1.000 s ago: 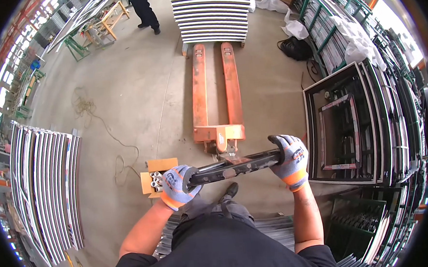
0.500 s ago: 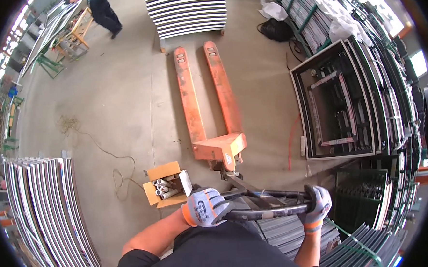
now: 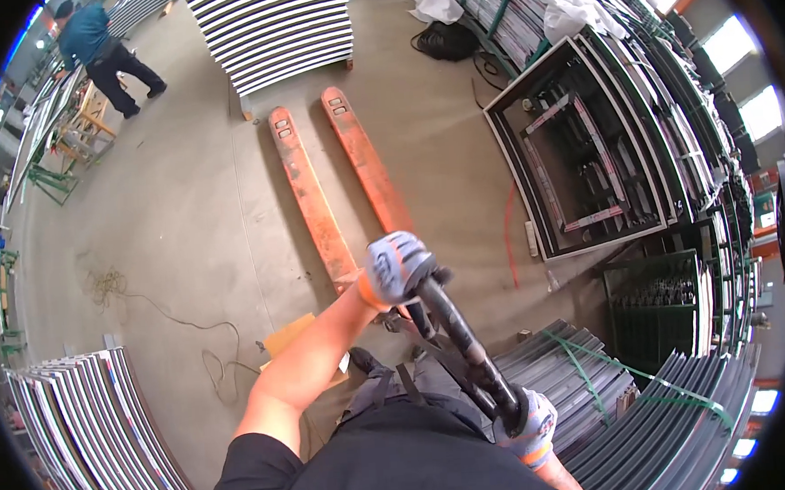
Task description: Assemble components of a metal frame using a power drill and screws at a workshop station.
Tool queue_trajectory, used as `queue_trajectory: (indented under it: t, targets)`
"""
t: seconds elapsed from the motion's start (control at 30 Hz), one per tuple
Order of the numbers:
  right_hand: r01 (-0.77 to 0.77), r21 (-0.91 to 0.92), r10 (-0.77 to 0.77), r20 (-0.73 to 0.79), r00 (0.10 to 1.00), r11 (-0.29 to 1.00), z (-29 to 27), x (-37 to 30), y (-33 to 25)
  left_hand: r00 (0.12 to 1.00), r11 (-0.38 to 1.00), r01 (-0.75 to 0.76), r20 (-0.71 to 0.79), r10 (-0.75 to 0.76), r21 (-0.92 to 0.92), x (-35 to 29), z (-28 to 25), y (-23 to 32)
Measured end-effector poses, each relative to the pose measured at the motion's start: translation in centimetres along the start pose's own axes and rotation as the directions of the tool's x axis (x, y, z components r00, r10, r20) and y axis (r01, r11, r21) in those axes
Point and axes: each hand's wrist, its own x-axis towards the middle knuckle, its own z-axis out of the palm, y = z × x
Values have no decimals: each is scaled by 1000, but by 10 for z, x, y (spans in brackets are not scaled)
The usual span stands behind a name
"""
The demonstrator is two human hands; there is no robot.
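Observation:
My left hand (image 3: 399, 267), in a grey glove with an orange cuff, is closed round the far end of a black pallet jack handle (image 3: 457, 328). My right hand (image 3: 528, 426), gloved alike, grips the near end by my right side. The handle slants across in front of my body. Beyond it, the two orange forks (image 3: 308, 201) of the pallet jack lie low over the floor, pointing away. My left hand and forearm hide much of the jack's body. The fork tips are just short of a stack of white-and-dark frame profiles (image 3: 280, 38).
An opened cardboard box (image 3: 288, 336) is partly behind my left forearm. Strapped dark profiles (image 3: 563, 373) lie at the right, below leaning framed panels (image 3: 587, 226). Striped profiles (image 3: 100, 429) stand at the left. A cord (image 3: 179, 323) trails over the floor. Another person (image 3: 103, 56) stands far left.
The handle has swung from crosswise to slanting, my left hand moving forward and my right hand back toward me. The view has shifted, and the other person shows more fully.

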Motion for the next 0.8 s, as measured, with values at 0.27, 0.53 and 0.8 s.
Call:
queue_trajectory:
  t: [0.27, 0.53, 0.8]
  targets:
    - [-99, -58, 93, -103, 990, 993, -23, 23, 13, 995, 1000, 21, -100, -19, 21, 38, 70, -20]
    - [-77, -163, 45, -197, 979, 984, -53, 58, 83, 992, 999, 32, -123, -28, 31, 85, 122, -22]
    - [-35, -203, -16, -242, 970, 978, -89, 105, 182, 986, 990, 105, -139, -91, 99, 131, 203, -30]
